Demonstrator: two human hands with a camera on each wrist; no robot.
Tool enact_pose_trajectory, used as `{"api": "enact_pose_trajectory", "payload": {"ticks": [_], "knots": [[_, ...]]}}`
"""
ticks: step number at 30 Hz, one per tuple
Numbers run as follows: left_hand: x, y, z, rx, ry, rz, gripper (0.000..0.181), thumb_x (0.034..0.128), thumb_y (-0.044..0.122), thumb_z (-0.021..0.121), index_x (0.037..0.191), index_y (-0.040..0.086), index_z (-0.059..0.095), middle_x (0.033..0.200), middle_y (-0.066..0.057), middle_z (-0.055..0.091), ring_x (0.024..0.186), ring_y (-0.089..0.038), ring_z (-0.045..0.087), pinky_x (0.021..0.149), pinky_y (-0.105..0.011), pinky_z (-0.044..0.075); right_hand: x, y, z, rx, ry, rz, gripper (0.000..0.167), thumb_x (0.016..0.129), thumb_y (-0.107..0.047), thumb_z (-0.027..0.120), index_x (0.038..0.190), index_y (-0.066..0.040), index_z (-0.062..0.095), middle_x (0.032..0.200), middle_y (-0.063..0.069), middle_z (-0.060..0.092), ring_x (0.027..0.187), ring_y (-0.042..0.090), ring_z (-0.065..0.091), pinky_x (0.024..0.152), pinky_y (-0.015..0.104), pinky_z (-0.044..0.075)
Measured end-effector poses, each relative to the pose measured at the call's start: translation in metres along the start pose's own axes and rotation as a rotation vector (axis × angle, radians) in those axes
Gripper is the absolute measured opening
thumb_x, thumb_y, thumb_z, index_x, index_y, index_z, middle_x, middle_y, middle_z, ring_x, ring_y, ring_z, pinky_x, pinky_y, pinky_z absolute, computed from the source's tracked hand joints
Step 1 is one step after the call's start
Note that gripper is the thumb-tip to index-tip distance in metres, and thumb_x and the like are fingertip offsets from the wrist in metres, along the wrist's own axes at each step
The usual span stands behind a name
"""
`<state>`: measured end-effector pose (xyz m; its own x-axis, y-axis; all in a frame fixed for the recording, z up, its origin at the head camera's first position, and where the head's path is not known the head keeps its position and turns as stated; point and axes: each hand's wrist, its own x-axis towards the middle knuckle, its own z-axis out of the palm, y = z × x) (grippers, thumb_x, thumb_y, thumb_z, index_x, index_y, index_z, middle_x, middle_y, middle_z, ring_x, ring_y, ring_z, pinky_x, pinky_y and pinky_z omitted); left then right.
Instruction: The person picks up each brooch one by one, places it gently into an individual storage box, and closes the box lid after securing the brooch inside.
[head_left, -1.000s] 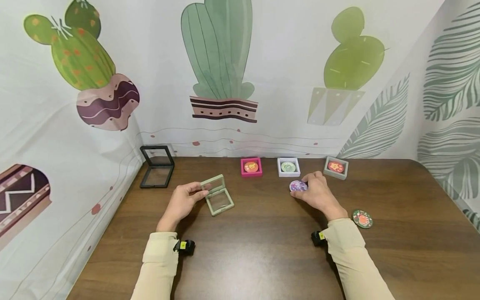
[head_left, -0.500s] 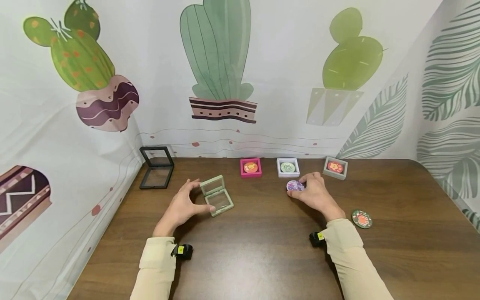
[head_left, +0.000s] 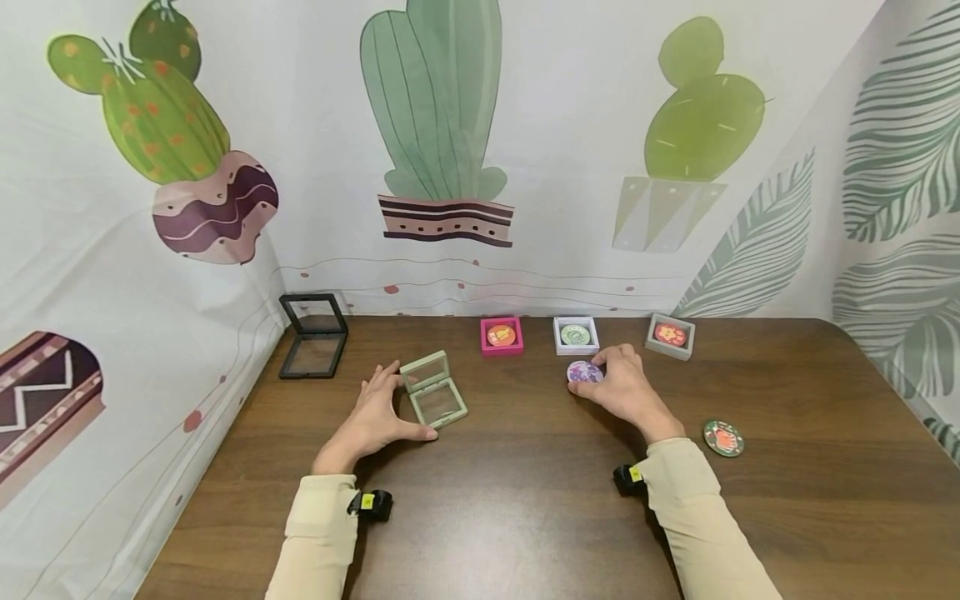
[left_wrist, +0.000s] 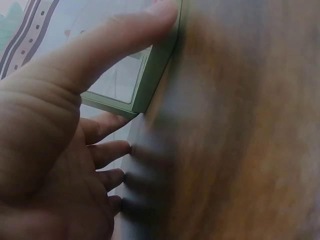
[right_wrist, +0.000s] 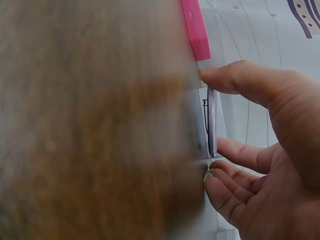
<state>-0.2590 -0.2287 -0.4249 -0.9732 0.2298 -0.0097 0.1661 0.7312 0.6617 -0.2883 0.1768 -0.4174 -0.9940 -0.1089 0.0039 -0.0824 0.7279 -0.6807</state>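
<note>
Spread wide around the left side of a light-green display case (head_left: 440, 402), my left hand (head_left: 375, 421) has its thumb at the near edge and its index finger by the raised lid. In the left wrist view that thumb lies along the green frame (left_wrist: 152, 75), and the other fingers extend below. A thin round disc (head_left: 584, 372) patterned in purple and white is pinched at its rim by the thumb and fingers of my right hand (head_left: 628, 387). The right wrist view shows the disc (right_wrist: 212, 122) edge-on, low over the table; whether it touches the wood I cannot tell.
A pink case (head_left: 502, 350), a white case (head_left: 577, 348) and a grey case (head_left: 679, 353), each holding a round disc, line the back edge. An opened black case (head_left: 309, 375) stands back left. A green-rimmed disc (head_left: 723, 438) lies beside my right forearm.
My left hand has let go of the lid and spread its thumb down to the case's near edge. The purple disc has shifted slightly left with my right hand.
</note>
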Motion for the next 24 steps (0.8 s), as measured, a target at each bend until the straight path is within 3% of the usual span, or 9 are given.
{"api": "enact_pose_trajectory", "payload": {"ticks": [14,24], "knots": [[-0.0013,-0.0001,-0.0006,-0.014,-0.007,-0.003,0.088,0.07,0.037,0.1,0.136,-0.005,0.06,0.169,-0.033,0.023,0.158,-0.053,0.004,0.124,-0.069,-0.001,0.0003,-0.0007,0.0004,-0.019,0.001,0.003,0.058,0.087,-0.029,0.088,0.119,0.011,0.06,0.13,0.029,0.045,0.12,0.043,0.042,0.101,0.055,0.044],[0.0,-0.0025,0.0005,-0.006,-0.006,-0.006,0.088,0.0706,0.038,0.1,0.137,-0.005,0.06,0.169,-0.032,0.023,0.158,-0.052,0.005,0.124,-0.069,-0.001,0.0006,0.0002,0.0011,-0.033,-0.003,0.009,0.063,0.087,-0.026,0.088,0.128,0.012,0.058,0.134,0.031,0.043,0.123,0.045,0.041,0.105,0.057,0.043]]}}
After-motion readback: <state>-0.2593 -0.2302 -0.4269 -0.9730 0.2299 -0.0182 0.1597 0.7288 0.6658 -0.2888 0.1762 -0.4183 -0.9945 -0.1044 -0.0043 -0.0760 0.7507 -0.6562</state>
